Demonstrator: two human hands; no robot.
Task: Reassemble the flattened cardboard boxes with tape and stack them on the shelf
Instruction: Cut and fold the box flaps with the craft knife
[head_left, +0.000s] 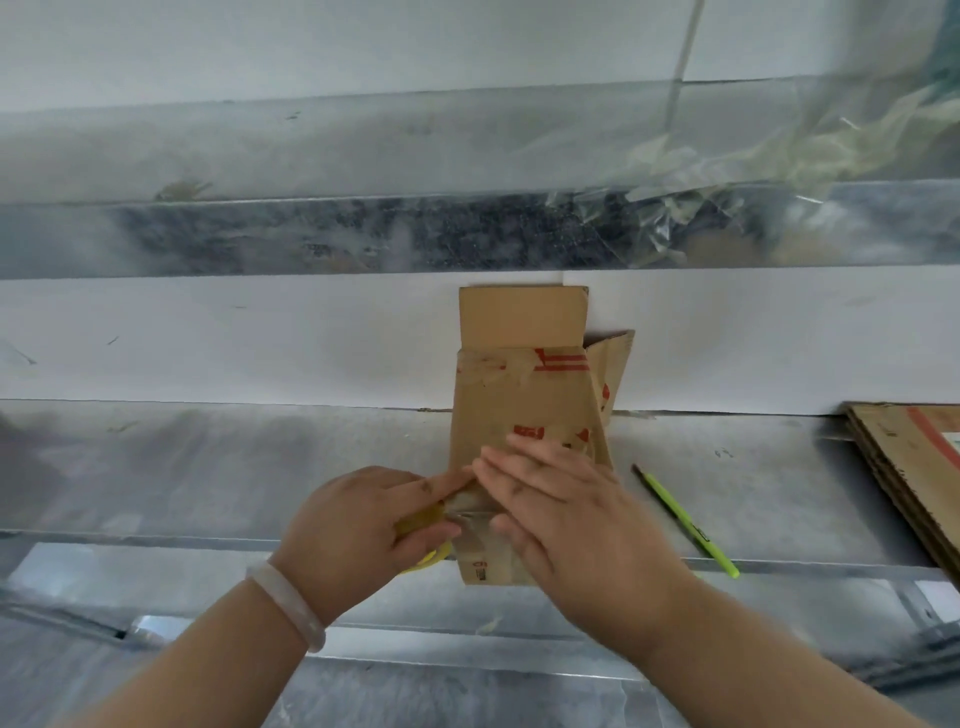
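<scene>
A small brown cardboard box (524, 395) with red print and old tape lies on a metal shelf (208, 467), its far flaps open toward the white wall. My left hand (358, 530) grips a yellowish roll of clear tape (426, 525) at the box's near left edge. A strip of tape runs from the roll across the near end of the box. My right hand (566, 514) lies flat with straight fingers on the box, pressing the strip down.
A green pen-like tool (685, 519) lies on the shelf right of the box. A stack of flattened cardboard (919, 467) sits at the far right. Crumpled clear plastic (753, 156) fills the upper shelf's right end. The shelf's front edge runs under my hands.
</scene>
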